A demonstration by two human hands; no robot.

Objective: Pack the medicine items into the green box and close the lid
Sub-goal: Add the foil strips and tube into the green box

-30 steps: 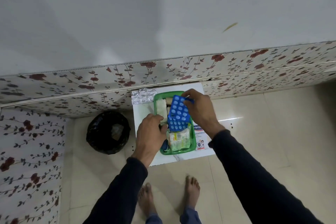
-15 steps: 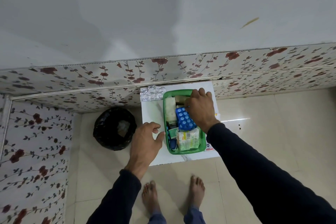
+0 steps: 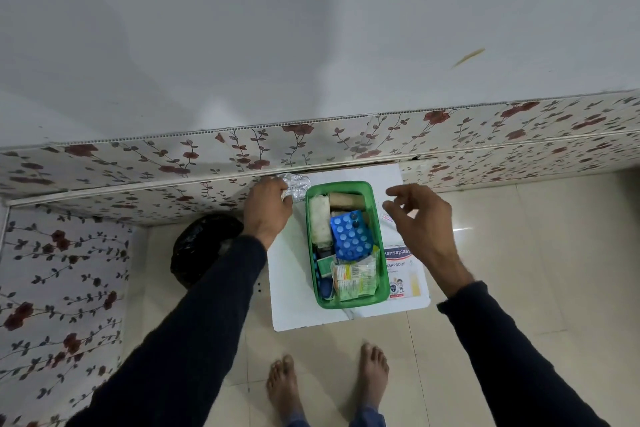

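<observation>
The green box [image 3: 376, 218] stands open on a small white table [image 3: 292, 288]. Inside lie a blue blister pack [image 3: 349, 236], a white gauze roll [image 3: 320, 224], a tan bandage roll [image 3: 346, 199] and green sachets [image 3: 355, 279]. My left hand [image 3: 266, 210] rests at the table's far left corner, its fingertips on a silver foil blister strip [image 3: 296, 184]. My right hand [image 3: 420, 218] hovers to the right of the box, fingers spread and empty. A Hansaplast plaster box [image 3: 401, 270] lies flat beside the green box on the right. No lid is visible.
A black bin bag [image 3: 201, 243] sits on the floor left of the table. A floral-patterned wall panel [image 3: 346, 142] runs behind the table. My bare feet [image 3: 329, 381] stand on the tiled floor in front.
My right hand has let go of the blue blister pack, which now lies in the box, and pulled back to the right. My left hand has moved up to the foil strip.
</observation>
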